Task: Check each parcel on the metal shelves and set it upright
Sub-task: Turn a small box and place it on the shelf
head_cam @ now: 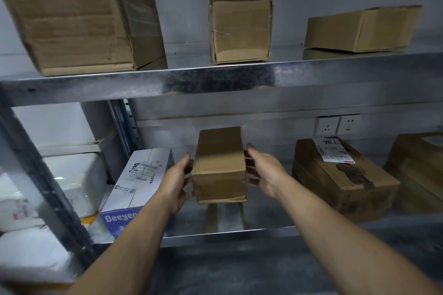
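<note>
A small brown taped parcel [219, 165] sits in the middle of the lower metal shelf [215, 235], lifted slightly or just at its surface. My left hand [177, 181] grips its left side and my right hand [262, 171] grips its right side, fingers wrapped behind. To its left a white and blue box [141, 179] leans tilted. To its right lies a brown box with a white label [340, 175], and another brown box [419, 170] at the far right.
On the upper shelf [215, 79] stand a large tilted carton [79, 14], a small upright parcel [241, 27] and a flat box [362, 29]. White parcels [72, 179] fill the neighbouring rack at left. Wall sockets [338, 124] sit behind the lower shelf.
</note>
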`<state>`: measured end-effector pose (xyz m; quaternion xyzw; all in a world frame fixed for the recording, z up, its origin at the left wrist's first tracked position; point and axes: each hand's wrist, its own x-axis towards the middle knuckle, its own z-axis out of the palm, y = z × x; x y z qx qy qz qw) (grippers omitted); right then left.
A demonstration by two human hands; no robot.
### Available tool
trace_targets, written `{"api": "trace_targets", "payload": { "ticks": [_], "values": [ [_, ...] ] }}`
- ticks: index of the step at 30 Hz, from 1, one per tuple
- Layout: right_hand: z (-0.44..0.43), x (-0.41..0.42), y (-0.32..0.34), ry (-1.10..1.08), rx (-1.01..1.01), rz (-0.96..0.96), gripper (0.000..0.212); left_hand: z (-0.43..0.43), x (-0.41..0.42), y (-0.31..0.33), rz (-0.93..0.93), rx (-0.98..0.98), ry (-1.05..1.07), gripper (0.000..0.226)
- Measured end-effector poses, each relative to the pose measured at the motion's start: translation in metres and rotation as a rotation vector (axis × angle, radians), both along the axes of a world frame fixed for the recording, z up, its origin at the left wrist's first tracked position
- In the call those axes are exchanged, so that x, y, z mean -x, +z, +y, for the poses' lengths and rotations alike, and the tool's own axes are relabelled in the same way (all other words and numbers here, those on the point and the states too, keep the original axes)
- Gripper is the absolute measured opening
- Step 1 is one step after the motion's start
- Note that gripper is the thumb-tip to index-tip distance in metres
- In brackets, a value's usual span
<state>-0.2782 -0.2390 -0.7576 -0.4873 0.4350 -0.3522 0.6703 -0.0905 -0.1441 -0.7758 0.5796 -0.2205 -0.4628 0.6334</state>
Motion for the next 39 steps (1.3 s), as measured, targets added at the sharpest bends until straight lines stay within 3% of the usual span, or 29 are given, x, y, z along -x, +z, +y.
{"api": "trace_targets", "payload": {
  "ticks": [7, 22, 28, 39],
  "values": [
    [0.003, -0.006, -0.01, 0.015, 0.021, -0.055, 0.016, 0.003, 0.004, -0.002, -0.074, -0.002, -0.007, 0.024],
    [0.004, -0.006, -0.02, -0.012, -0.003, -0.07, 0.015, 0.007, 0.004, -0.004, -0.061, -0.042, 0.004, 0.022],
    [0.001, -0.006, -0.019, -0.084, -0.007, -0.094, 0.026, 0.007, -0.003, -0.001, 0.068, -0.04, 0.094, 0.04],
    [0.005, -0.004, -0.022, 0.032, -0.016, -0.072, 0.057, 0.005, -0.007, 0.007, 0.206, 0.053, 0.04, 0.023]
  ]
}}
